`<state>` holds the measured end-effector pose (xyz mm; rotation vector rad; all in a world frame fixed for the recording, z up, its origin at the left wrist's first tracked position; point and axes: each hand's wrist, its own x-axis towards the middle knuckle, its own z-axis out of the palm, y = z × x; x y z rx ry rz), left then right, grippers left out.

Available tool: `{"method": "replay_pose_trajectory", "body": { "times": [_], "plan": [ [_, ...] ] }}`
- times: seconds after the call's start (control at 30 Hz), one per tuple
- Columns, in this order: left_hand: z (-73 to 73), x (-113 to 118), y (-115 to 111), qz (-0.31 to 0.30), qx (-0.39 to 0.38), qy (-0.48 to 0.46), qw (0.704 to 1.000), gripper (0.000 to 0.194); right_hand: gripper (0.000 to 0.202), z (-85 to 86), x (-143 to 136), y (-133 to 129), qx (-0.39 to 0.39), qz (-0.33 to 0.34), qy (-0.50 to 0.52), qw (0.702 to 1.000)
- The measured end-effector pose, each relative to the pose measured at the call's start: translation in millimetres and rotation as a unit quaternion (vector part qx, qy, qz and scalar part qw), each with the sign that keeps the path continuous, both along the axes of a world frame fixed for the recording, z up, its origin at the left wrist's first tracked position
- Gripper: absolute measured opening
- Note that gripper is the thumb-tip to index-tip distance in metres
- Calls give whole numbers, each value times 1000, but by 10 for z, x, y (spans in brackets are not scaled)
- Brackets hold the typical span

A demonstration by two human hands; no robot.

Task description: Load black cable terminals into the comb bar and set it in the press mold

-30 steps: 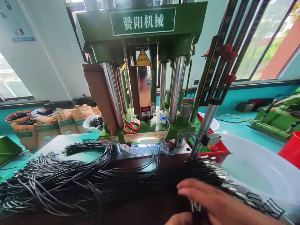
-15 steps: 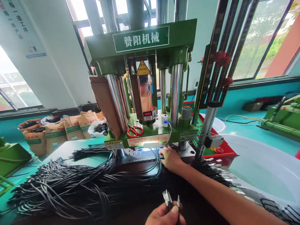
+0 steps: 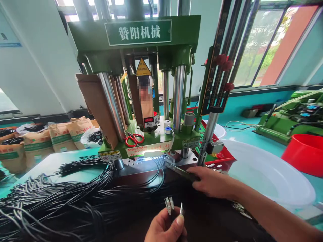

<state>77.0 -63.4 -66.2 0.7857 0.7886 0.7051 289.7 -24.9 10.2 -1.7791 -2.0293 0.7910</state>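
Note:
My left hand (image 3: 168, 225) is closed at the bottom centre, pinching several cable connectors (image 3: 169, 205) with silvery metal ends that point up. To the right, my right hand (image 3: 209, 181) is closed round a flat metal bar (image 3: 180, 171), whose far end reaches the front of the green press (image 3: 151, 137). Under the press head, grey cables (image 3: 158, 169) run out of the lit work area and curve down towards the table. What sits inside that area is mostly hidden.
Bundles of black cables (image 3: 63, 201) cover the table's left side. Red-handled scissors (image 3: 135, 139) lie on the press bed. A white tub (image 3: 275, 171) and a red bucket (image 3: 305, 154) stand at right. Filled paper sacks (image 3: 60, 136) line the left wall.
My right hand has drawn back to the right from the press front and now shows the metal bar in its grip. My left hand still pinches the connectors. The view has shifted right.

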Motion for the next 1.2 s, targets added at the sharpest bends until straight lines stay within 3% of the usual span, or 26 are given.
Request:
{"method": "replay_pose_trajectory", "body": {
  "times": [0.03, 0.1, 0.17, 0.27, 0.47, 0.83, 1.2],
  "plan": [
    [-3, -1, 10, 1, 0, 7, 1000, 57, 24, -52, 27, -124, -70, -51, 104, 991],
    [9, -8, 22, 3, -7, 19, 1000, 58, 36, -217, 12, -397, -179, -169, 342, 907],
    [39, -11, 27, 3, -10, 40, 999, 59, 52, -407, -88, -648, -162, -200, 497, 829],
    [95, 17, 34, 0, 23, 94, 995, 57, 52, -620, -343, -841, -107, -211, 574, 784],
    [162, 107, 33, -14, 72, 175, 982, 54, 52, -693, -707, -642, -14, -215, 548, 808],
    [266, 94, 9, -37, 69, 189, 979, 49, 52, -708, -707, -658, -20, -208, 501, 840],
    [187, 100, 11, -36, 60, 188, 980, 39, 52, -741, -718, -662, -20, -210, 461, 862]
  ]
}}
